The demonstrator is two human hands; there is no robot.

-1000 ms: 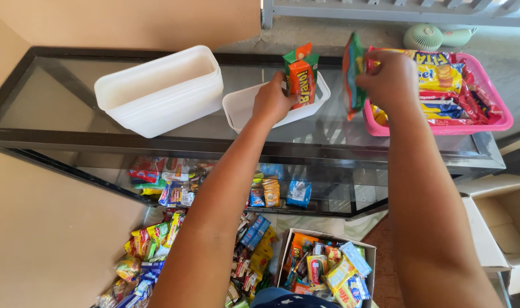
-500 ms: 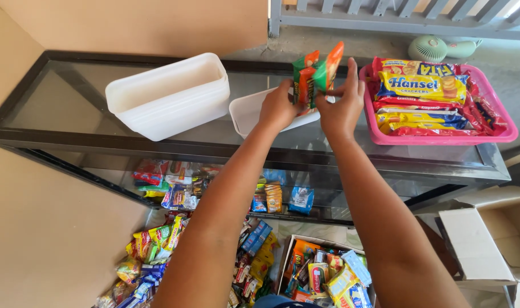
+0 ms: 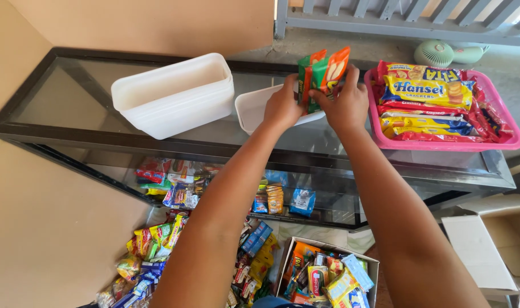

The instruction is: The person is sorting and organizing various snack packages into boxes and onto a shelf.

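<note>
Both our hands, left (image 3: 282,105) and right (image 3: 346,105), grip snack packets (image 3: 321,71) upright over the white tub (image 3: 253,108); best keep them squared together.

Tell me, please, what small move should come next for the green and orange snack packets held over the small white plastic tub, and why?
Probably lower them into the small white plastic tub: both the left hand and right hand hold the green and orange snack packets upright directly above it.

Glass display counter (image 3: 157,122) – tan wall (image 3: 157,23) – daylight.
</note>
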